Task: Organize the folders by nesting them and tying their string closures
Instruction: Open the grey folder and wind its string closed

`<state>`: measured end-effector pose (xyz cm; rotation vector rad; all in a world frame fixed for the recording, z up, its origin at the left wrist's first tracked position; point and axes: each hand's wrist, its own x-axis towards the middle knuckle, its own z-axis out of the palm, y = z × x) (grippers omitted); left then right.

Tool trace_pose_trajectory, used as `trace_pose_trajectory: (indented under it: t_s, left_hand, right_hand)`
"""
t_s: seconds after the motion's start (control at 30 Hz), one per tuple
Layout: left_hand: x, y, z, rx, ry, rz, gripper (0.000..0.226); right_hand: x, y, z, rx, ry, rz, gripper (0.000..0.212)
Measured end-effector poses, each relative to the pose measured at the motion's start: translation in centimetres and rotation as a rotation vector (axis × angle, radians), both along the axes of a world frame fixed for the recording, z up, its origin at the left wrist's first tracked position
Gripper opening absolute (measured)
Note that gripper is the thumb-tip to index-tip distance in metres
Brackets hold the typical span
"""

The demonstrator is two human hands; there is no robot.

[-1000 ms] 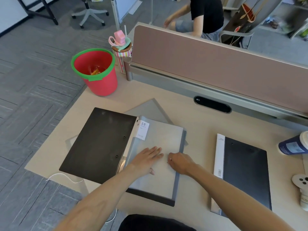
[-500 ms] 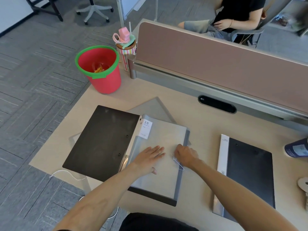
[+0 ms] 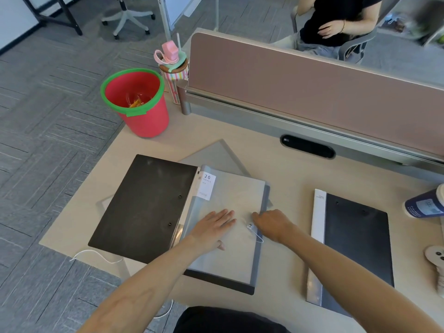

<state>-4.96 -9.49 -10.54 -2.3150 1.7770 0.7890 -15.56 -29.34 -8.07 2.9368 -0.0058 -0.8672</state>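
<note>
A translucent grey pocket folder with a "20" label lies inside an open black folder in front of me. My left hand rests flat on the grey folder, fingers spread. My right hand is curled at the folder's right edge, beside a small metal closure button. A thin white string loop runs from the button to under that hand, which seems to pinch it. Another grey folder pokes out from beneath at the back.
A closed black folder with a white spine lies to the right. A paper cup stands at the right edge, a red bucket and a striped bottle at the far left corner. A person sits behind the pink divider.
My right hand has slid from the middle of the grey folder to its right edge, and the button and string loop now show. My left hand has stayed flat.
</note>
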Motion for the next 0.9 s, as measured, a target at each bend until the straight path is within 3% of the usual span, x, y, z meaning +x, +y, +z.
trace_pose_trajectory:
  t_s: [0.23,0.47,0.9]
  left_hand:
    - [-0.1,-0.1,0.0,0.011,-0.004,-0.002,0.083]
    - [0.0,0.0,-0.1,0.011,-0.01,-0.004,0.084]
    - [0.1,-0.1,-0.4,0.019,-0.018,-0.016,0.083]
  right_hand:
    - [0.6,0.4,0.5,-0.071,-0.044,0.206,0.025]
    - [0.6,0.3,0.0,-0.026,-0.089,0.172,0.025]
    - [0.3,-0.7,-0.3,-0.001,-0.022,0.342,0.029]
